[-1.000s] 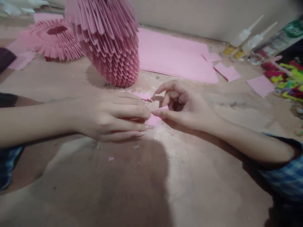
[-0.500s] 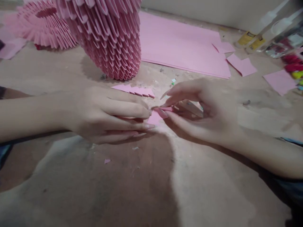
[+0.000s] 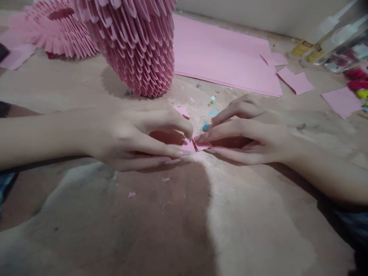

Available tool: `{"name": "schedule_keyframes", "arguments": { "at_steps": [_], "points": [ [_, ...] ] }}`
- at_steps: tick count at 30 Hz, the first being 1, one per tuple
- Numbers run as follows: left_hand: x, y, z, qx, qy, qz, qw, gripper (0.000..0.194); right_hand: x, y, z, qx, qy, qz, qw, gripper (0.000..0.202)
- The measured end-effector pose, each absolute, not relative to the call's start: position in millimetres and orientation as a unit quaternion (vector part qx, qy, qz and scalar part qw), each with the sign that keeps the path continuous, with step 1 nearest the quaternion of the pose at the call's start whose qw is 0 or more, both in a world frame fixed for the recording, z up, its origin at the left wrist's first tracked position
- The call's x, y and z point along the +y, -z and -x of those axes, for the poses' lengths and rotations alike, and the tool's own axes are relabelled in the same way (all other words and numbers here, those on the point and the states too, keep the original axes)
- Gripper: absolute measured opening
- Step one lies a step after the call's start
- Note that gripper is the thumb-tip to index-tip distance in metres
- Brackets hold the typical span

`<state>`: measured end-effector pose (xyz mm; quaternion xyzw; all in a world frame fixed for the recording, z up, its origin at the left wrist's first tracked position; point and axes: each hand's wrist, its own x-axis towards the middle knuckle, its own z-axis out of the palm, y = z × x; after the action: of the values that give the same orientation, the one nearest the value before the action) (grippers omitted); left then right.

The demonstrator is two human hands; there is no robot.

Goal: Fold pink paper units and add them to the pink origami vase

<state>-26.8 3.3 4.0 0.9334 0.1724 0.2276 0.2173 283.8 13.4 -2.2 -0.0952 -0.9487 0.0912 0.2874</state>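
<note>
A small piece of pink paper [image 3: 188, 146], partly folded, lies on the table between my hands. My left hand [image 3: 135, 136] holds its left side down with the fingertips. On its right part, the fingers of my right hand [image 3: 250, 130] press a folded flap flat. Just beyond my left fingers, the end of a row of folded pink pieces [image 3: 183, 111] shows; my hand covers the rest. Behind stands a tall form of interlocked folded pink paper [image 3: 143, 57], its top out of view.
A ring of folded pink paper [image 3: 66, 34] lies at the back left. Large pink sheets [image 3: 221, 57] lie at the back, with cut pink squares [image 3: 342, 100] to their right. Glue bottles [image 3: 301, 48] stand at the back right. Paper scraps [image 3: 132, 194] dot the table.
My right hand has gone from pinching a raised flap to pressing it down on the paper. My left fingers have shifted and cover more of the row of folded pieces.
</note>
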Motion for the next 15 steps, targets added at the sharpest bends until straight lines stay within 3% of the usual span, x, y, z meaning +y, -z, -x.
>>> {"name": "schedule_keyframes", "arguments": {
  "at_steps": [6,15],
  "points": [
    [8.2,-1.7,31.3,0.016,-0.214,-0.975,0.056,0.026,13.5,-4.7,-283.1,-0.962,-0.109,0.122,0.219,0.019],
    [10.7,-2.1,32.7,0.054,-0.205,-0.973,0.092,0.030,9.8,1.5,-282.7,-0.961,-0.086,0.125,0.230,0.034]
  ]
}}
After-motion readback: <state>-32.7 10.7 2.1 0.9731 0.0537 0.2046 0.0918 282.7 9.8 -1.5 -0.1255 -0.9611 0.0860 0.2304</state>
